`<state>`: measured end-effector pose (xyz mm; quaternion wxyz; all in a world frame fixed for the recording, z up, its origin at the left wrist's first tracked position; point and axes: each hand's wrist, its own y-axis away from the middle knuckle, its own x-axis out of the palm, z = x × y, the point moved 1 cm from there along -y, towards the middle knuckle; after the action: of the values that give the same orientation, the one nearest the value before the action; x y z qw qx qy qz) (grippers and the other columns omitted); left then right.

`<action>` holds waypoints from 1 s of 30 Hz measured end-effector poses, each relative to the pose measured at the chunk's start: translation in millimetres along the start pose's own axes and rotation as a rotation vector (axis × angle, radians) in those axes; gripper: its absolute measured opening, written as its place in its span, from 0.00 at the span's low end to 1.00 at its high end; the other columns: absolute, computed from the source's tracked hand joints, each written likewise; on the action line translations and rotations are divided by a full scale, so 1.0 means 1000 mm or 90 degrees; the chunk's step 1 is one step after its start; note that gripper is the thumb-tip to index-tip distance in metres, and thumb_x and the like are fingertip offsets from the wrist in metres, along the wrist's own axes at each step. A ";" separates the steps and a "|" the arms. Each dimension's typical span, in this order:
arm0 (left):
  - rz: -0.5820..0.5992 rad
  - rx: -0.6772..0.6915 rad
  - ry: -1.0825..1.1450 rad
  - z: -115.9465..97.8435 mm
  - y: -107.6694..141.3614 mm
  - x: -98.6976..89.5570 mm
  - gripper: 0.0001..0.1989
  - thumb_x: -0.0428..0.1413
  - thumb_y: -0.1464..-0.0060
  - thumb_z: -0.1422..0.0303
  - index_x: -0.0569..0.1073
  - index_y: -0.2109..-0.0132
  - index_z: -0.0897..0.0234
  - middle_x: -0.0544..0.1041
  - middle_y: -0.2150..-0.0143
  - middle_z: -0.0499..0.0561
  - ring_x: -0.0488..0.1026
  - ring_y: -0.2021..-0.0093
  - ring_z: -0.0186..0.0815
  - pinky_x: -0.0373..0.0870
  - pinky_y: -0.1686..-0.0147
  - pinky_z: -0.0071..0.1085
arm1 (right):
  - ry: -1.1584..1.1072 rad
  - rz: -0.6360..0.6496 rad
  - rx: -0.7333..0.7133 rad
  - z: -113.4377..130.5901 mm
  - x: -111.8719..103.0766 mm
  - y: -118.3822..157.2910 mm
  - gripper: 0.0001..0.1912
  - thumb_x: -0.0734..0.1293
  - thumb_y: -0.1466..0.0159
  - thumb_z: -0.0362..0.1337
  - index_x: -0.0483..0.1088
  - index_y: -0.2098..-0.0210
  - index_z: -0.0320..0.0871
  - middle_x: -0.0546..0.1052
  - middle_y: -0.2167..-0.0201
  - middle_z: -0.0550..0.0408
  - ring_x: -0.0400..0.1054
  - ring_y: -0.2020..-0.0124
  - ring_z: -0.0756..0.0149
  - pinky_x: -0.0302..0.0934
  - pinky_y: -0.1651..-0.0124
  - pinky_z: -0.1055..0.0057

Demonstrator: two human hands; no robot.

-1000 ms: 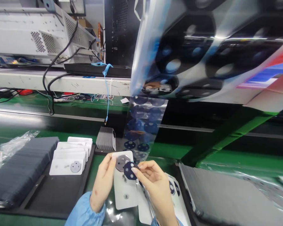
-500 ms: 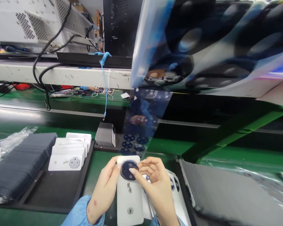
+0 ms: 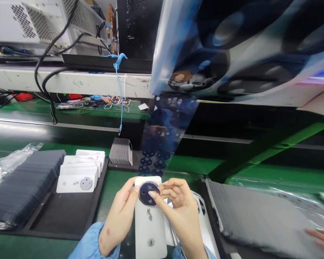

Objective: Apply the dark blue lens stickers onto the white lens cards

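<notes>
Upright in front of me is a white phone back cover (image 3: 150,230) with dark characters and a round emblem on it. My left hand (image 3: 119,212) grips its upper left edge between thumb and fingers. At the cover's top lies a dark octagonal camera film (image 3: 145,196) with small round holes. My right hand (image 3: 179,207) has its thumb pressed on the film's right side, its fingers curled behind the upper right edge. Partly hidden behind the right hand are more white covers (image 3: 205,230) with dark camera openings.
Stacked white covers (image 3: 77,180) and a row of dark sheets (image 3: 24,187) stand in a black tray (image 3: 62,216) on the left. A sheet of dark films (image 3: 162,144) hangs ahead. Grey covers (image 3: 253,212) lie right, near another person's hand (image 3: 321,237).
Another person's hand has come in at the right edge, by the grey covers. My hands keep nearly the same hold on the cover and film; the view has shifted slightly.
</notes>
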<state>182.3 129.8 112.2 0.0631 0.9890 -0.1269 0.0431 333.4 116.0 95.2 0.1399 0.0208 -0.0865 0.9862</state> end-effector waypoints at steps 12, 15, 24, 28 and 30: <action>0.019 0.001 0.014 -0.003 0.003 0.002 0.18 0.49 0.36 0.59 0.72 0.44 0.60 0.80 0.51 0.53 0.77 0.55 0.41 0.72 0.58 0.30 | 0.024 -0.020 -0.020 0.004 0.003 0.001 0.15 0.76 0.46 0.38 0.66 0.65 0.47 0.76 0.72 0.57 0.72 0.73 0.67 0.69 0.70 0.72; 0.036 0.005 0.038 -0.003 0.002 0.003 0.19 0.51 0.37 0.59 0.71 0.43 0.61 0.81 0.51 0.54 0.77 0.55 0.42 0.72 0.58 0.30 | 0.037 -0.023 -0.028 0.005 0.004 0.001 0.15 0.75 0.45 0.37 0.66 0.65 0.47 0.75 0.72 0.58 0.72 0.74 0.68 0.69 0.70 0.73; 0.049 0.000 -0.004 -0.010 0.004 0.006 0.20 0.53 0.38 0.62 0.68 0.42 0.62 0.80 0.48 0.56 0.76 0.50 0.44 0.73 0.55 0.31 | 0.048 -0.032 -0.037 0.006 0.006 0.004 0.13 0.74 0.44 0.38 0.66 0.64 0.47 0.75 0.72 0.58 0.71 0.74 0.67 0.68 0.70 0.72; 0.057 -0.003 0.011 -0.008 0.006 0.006 0.21 0.54 0.39 0.63 0.67 0.41 0.62 0.79 0.48 0.56 0.76 0.48 0.45 0.74 0.55 0.32 | 0.068 -0.035 -0.046 0.001 0.007 0.004 0.13 0.73 0.43 0.39 0.66 0.62 0.47 0.75 0.72 0.58 0.71 0.73 0.67 0.68 0.69 0.70; 0.060 -0.005 0.015 -0.007 0.005 0.006 0.21 0.54 0.39 0.63 0.67 0.41 0.62 0.79 0.48 0.56 0.76 0.48 0.45 0.74 0.55 0.32 | 0.076 -0.037 -0.049 0.000 0.007 0.003 0.13 0.73 0.43 0.39 0.66 0.62 0.47 0.75 0.72 0.59 0.71 0.73 0.67 0.68 0.69 0.71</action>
<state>185.9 124.3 120.6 0.0660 0.9811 -0.1729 0.0571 325.7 114.8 95.6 0.1738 -0.0410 -0.1151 0.9772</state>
